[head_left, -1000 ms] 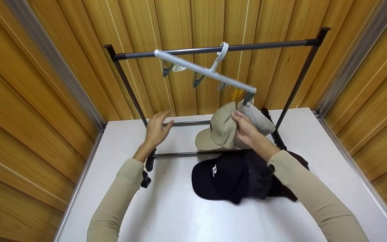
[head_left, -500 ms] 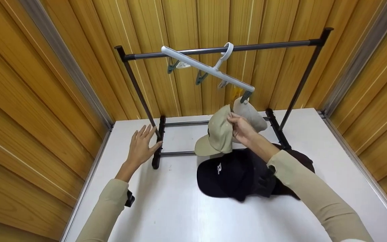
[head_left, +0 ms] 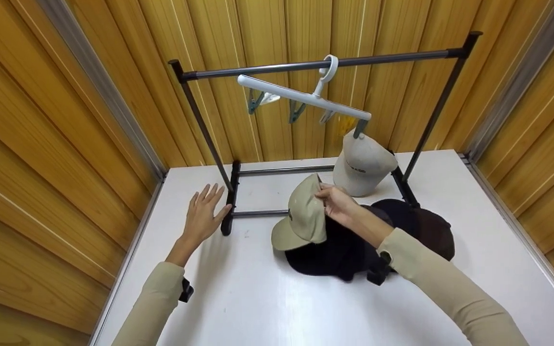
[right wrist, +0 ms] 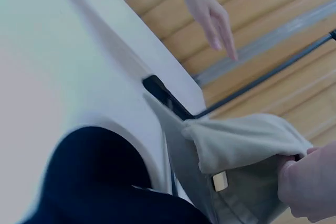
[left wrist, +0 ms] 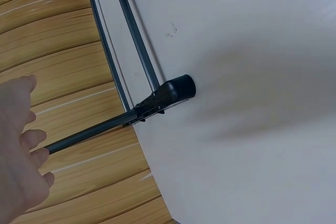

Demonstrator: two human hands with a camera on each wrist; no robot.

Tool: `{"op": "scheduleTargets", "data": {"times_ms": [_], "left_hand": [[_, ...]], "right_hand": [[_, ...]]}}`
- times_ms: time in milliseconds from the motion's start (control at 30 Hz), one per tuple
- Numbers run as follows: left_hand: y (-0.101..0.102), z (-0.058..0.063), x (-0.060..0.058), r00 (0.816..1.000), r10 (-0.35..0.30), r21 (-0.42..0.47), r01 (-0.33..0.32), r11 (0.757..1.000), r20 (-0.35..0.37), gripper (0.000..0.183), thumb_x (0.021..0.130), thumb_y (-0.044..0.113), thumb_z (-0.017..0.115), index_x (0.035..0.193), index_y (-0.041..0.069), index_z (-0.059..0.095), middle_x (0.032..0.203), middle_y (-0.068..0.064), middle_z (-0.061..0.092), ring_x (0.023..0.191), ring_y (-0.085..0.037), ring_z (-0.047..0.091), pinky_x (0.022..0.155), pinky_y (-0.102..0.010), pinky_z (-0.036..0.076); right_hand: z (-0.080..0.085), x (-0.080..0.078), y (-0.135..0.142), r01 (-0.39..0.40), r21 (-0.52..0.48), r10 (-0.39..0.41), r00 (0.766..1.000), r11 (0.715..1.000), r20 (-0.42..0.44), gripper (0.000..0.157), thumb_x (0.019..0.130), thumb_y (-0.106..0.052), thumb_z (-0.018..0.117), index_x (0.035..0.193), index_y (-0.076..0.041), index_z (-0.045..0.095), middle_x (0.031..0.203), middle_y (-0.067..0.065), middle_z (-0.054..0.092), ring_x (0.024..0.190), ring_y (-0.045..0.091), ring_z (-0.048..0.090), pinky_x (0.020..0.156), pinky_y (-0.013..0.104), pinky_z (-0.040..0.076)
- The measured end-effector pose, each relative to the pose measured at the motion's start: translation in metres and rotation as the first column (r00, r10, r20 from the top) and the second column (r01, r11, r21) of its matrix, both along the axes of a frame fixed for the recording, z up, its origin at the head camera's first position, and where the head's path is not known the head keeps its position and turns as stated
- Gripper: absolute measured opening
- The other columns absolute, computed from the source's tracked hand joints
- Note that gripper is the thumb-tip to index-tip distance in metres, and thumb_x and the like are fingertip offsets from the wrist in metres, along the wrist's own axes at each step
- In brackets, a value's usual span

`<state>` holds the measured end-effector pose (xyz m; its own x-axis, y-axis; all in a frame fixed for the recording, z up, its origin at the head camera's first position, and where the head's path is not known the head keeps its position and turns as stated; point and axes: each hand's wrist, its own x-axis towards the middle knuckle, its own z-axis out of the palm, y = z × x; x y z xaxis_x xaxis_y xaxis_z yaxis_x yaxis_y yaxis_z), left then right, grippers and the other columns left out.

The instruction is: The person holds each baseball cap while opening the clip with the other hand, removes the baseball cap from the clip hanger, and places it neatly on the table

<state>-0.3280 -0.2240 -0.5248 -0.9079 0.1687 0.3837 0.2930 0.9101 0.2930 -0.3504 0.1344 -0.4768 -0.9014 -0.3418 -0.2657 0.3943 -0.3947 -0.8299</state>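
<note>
A beige cap (head_left: 306,214) is pinched near its back edge by my right hand (head_left: 339,204), which holds it in front of the rack, over the black caps. In the right wrist view the same cap (right wrist: 239,142) shows its brim and part of its inside. My left hand (head_left: 202,211), fingers straight and spread, holds nothing beside the rack's left foot. A light cap (head_left: 361,166) with small lettering hangs from a green clip (head_left: 359,129) at the right end of the white hanger (head_left: 306,96). Below my right arm lie a black cap (head_left: 325,259) and a dark brown cap (head_left: 435,233).
The hanger hooks over the top bar of a dark metal rack (head_left: 267,68). Several more clips, such as a green clip (head_left: 296,111), dangle from it. The rack stands on a white table (head_left: 258,298), with wood-plank walls (head_left: 267,38) around it.
My right hand has brought the beige cap down and toward me, away from the hanging light cap. My left hand has moved left and lower, its fingers spread. The hanger has swung slightly.
</note>
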Motion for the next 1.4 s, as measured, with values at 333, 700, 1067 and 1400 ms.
{"op": "scheduleTargets", "data": {"times_ms": [333,700,1067,1400], "left_hand": [[0.0,-0.006,0.003,1.0,-0.011,-0.021,0.01,1.0,-0.007,0.059,0.096,0.042,0.057,0.145,0.011,0.045,0.151,-0.016,0.041,0.144,-0.036,0.032,0.117,-0.058,0.022],[-0.002,-0.01,0.007,1.0,-0.015,-0.02,0.015,1.0,0.001,0.058,0.096,0.041,0.056,0.145,0.012,0.045,0.15,-0.016,0.043,0.143,-0.037,0.034,0.117,-0.057,0.022],[0.003,-0.013,0.008,1.0,-0.022,-0.001,0.022,1.0,-0.001,0.056,0.095,0.037,0.059,0.143,0.01,0.047,0.148,-0.017,0.045,0.143,-0.037,0.034,0.117,-0.056,0.023],[-0.001,-0.019,0.01,1.0,-0.03,-0.061,0.03,0.998,-0.003,0.059,0.093,0.036,0.063,0.144,0.011,0.046,0.149,-0.014,0.044,0.143,-0.036,0.033,0.117,-0.058,0.023]], "right_hand": [[-0.018,0.016,-0.007,-0.182,0.047,0.182,0.983,0.982,-0.009,0.057,0.094,0.01,0.033,0.149,0.008,0.022,0.108,0.002,0.06,0.098,0.011,0.061,0.085,0.025,0.054],[-0.028,0.022,0.008,-0.403,0.321,0.399,0.913,0.857,0.083,0.046,0.099,-0.006,0.041,0.144,0.002,0.036,0.124,0.013,0.058,0.124,0.032,0.052,0.111,0.059,0.032],[-0.028,0.024,0.027,-0.406,0.544,0.429,0.899,0.734,0.093,0.011,0.094,-0.011,0.059,0.101,-0.004,0.062,0.093,0.006,0.067,0.084,0.022,0.07,0.083,0.046,0.058],[-0.027,0.026,0.042,-0.355,0.666,0.435,0.899,0.656,0.05,0.011,0.093,-0.014,0.062,0.094,-0.003,0.064,0.089,0.005,0.068,0.078,0.02,0.071,0.072,0.036,0.06]]}}
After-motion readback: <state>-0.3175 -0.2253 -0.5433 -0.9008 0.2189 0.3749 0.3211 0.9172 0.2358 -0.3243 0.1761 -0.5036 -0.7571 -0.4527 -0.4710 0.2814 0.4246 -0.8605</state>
